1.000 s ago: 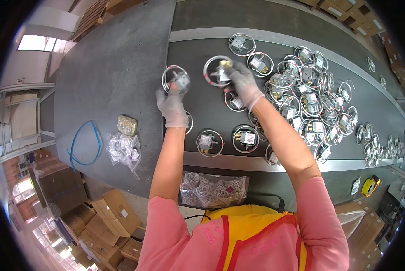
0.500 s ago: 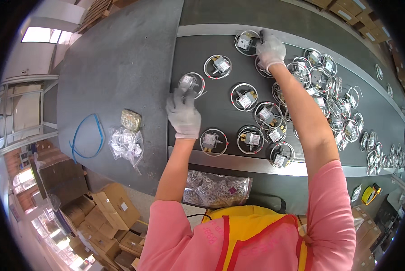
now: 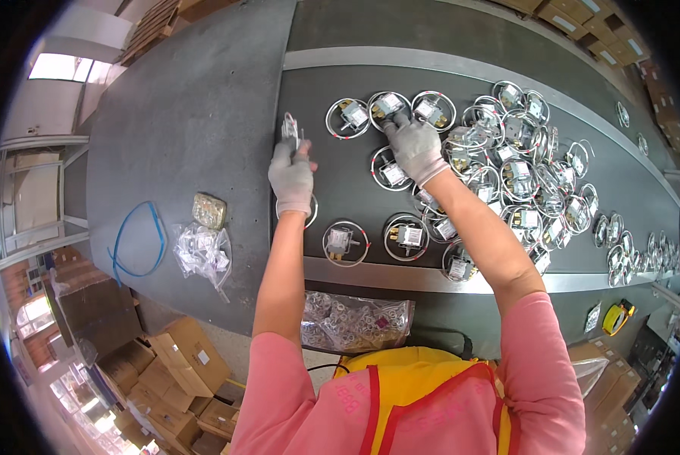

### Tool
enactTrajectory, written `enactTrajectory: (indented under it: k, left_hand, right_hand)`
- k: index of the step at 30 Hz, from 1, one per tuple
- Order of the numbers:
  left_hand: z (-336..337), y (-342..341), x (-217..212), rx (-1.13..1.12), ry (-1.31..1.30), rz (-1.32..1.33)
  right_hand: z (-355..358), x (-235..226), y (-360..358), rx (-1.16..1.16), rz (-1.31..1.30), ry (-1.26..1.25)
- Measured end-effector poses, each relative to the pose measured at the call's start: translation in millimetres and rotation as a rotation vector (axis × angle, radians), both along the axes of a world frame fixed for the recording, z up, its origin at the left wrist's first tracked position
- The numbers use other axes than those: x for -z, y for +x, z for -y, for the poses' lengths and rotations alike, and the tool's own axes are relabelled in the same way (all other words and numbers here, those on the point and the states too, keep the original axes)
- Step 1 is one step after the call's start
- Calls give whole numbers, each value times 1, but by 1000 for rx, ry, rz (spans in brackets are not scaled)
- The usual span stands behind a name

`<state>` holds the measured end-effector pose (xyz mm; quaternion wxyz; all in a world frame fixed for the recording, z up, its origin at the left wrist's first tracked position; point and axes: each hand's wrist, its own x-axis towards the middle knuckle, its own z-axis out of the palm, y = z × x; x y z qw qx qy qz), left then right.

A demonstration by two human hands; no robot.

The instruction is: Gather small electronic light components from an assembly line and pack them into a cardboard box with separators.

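Note:
My left hand (image 3: 291,179), in a pale glove, is closed on a thermostat (image 3: 290,129) with a coiled metal tube, tipped up on edge at the left end of the dark belt. Another coil (image 3: 313,211) shows partly behind that wrist. My right hand (image 3: 416,145), gloved too, has its fingers curled on the lower edge of a thermostat (image 3: 387,105) in the far row. To either side of that one lie two more, a left thermostat (image 3: 353,115) and a right thermostat (image 3: 431,111). Nearer me lie a thermostat (image 3: 340,242) and another thermostat (image 3: 409,236).
A thick heap of coiled thermostats (image 3: 523,176) covers the belt's right part. Metal rails (image 3: 370,268) edge the belt. On the grey table (image 3: 203,114) lie a blue strap (image 3: 162,233), a bag of white pieces (image 3: 202,250) and a small packet (image 3: 209,211). A bag of rings (image 3: 355,320) sits below the rail.
My left hand has taken up the thermostat and tilted it on edge. The right hand has come left and nearer, and a far-row thermostat has shifted with it. The view has moved slightly.

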<state>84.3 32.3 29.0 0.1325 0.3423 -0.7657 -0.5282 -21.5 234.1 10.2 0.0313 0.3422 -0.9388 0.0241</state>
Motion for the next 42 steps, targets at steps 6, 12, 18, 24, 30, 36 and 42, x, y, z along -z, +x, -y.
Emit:
enactTrajectory:
  k: [6,12,18,24,30,36,42]
  left_hand:
    - [18,-31,18,569,-992,-166]
    - [23,-41,19,732,-1178,-63]
    - [-15,-41,26,475,-335,60]
    - [-61,-32,18,286,85,-154]
    - [-74,-24,30,368,-339,-72]
    - [-71,-27,29,355,-335,-166]
    - [-49,9,24,-127,20,-161]
  right_hand:
    - [-7,-25,-25,351,451,-826]
    - [-29,-73,-58,360,142,-456]
    - [0,-70,-50,291,217,-125]
    - [6,-59,-54,214,1224,-1781]
    - [-52,-66,-99,420,169,-524]
    - [-20,-61,-51,353,260,-109]
    - [-10,-52,-29,230,-22,-302]
